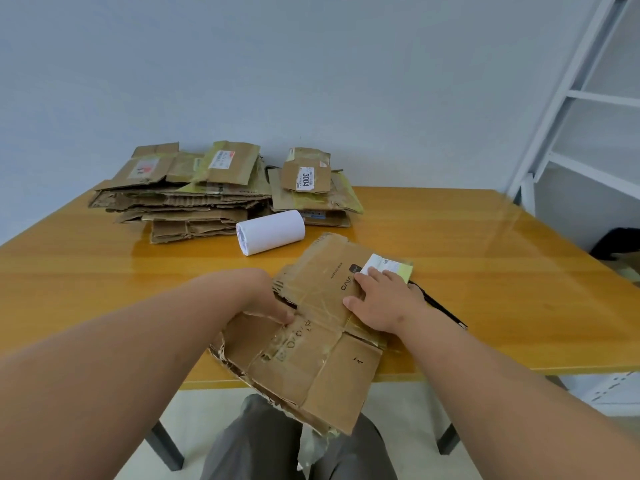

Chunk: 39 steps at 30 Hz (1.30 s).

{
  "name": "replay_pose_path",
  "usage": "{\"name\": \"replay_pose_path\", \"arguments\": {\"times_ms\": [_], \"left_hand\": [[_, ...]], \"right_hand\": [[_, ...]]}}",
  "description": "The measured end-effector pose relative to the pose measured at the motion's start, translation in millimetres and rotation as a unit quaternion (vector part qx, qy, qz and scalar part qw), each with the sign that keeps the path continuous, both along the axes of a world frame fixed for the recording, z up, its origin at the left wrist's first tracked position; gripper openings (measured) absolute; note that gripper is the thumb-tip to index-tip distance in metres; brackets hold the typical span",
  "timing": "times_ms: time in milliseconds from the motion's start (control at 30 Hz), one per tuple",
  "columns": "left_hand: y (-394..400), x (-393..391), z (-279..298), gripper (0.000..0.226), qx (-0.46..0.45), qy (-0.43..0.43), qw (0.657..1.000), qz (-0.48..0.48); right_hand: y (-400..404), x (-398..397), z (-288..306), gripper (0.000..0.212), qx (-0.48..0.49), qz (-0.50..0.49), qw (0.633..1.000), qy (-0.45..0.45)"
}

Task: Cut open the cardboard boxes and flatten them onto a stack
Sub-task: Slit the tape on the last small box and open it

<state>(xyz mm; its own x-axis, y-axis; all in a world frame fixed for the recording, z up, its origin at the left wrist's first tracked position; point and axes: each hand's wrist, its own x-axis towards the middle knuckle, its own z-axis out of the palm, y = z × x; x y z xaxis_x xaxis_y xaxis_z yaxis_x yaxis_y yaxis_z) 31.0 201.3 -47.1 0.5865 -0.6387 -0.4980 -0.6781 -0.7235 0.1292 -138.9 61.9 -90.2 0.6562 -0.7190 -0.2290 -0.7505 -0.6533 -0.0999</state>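
my right hand (377, 299) lies flat, fingers spread, on the opened box (311, 327) overhanging the table (485, 278) edge; my left hand (270, 303) pinches its side. i'd press every crease down before moving it to the stack (180, 192)

"VIVO" reads in dark letters on the flattened cardboard box (311, 327), just left of the right hand (379, 301). Well beyond both hands, a white label (305, 179) on the smaller cardboard stack (313, 192) shows "3004".
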Motion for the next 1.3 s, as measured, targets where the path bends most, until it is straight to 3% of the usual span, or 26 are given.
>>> {"name": "replay_pose_path", "arguments": {"times_ms": [200,300,433,533,600,667,700,767,833,900,967,1033,1100,1167,1233,1300], "left_hand": [[-17,6,-5,0.048,-0.120,0.178,0.971,0.101],[-24,8,1,0.026,-0.169,0.216,0.957,0.096],[-26,18,27,0.031,-0.239,0.314,0.913,0.105],[-25,25,46,0.034,-0.286,0.383,0.874,0.089],[-24,32,57,0.037,-0.327,0.413,0.846,0.083],[-24,42,69,0.040,-0.370,0.422,0.823,0.087],[-24,48,75,0.041,-0.391,0.421,0.813,0.093],[-23,62,87,0.042,-0.430,0.411,0.796,0.112],[-21,78,97,0.037,-0.459,0.394,0.782,0.150],[-23,98,106,0.030,-0.486,0.383,0.759,0.202],[-28,119,113,0.024,-0.523,0.372,0.716,0.275],[-38,139,115,0.016,-0.556,0.355,0.667,0.347],[-53,156,113,0.003,-0.581,0.345,0.622,0.396],[-71,170,107,0.003,-0.602,0.362,0.575,0.420],[-89,182,100,0.019,-0.625,0.385,0.528,0.427],[-110,188,92,0.036,-0.622,0.403,0.510,0.438]], "right_hand": [[-9,7,2,0.064,-0.026,-0.053,0.998,-0.015],[-12,6,5,0.071,-0.022,-0.113,0.987,-0.114],[-23,1,17,0.085,0.036,-0.170,0.944,-0.280],[-29,-3,34,0.095,0.119,-0.239,0.865,-0.425],[-32,-4,44,0.095,0.273,-0.272,0.775,-0.500],[-31,2,53,0.088,0.456,-0.242,0.671,-0.532],[-30,9,57,0.079,0.501,-0.210,0.651,-0.530],[-30,30,67,0.057,0.495,-0.163,0.675,-0.523],[-31,59,82,0.048,0.460,-0.156,0.689,-0.538],[-40,89,101,0.057,0.432,-0.151,0.698,-0.551],[-50,119,117,0.068,0.375,-0.134,0.755,-0.520],[-59,149,130,0.070,0.286,-0.077,0.838,-0.459],[-68,180,141,0.064,0.182,-0.017,0.892,-0.413],[-80,210,147,0.060,0.039,-0.003,0.931,-0.364],[-89,233,149,0.055,-0.099,0.004,0.951,-0.294],[-94,250,143,0.050,-0.131,0.037,0.954,-0.266]]}}
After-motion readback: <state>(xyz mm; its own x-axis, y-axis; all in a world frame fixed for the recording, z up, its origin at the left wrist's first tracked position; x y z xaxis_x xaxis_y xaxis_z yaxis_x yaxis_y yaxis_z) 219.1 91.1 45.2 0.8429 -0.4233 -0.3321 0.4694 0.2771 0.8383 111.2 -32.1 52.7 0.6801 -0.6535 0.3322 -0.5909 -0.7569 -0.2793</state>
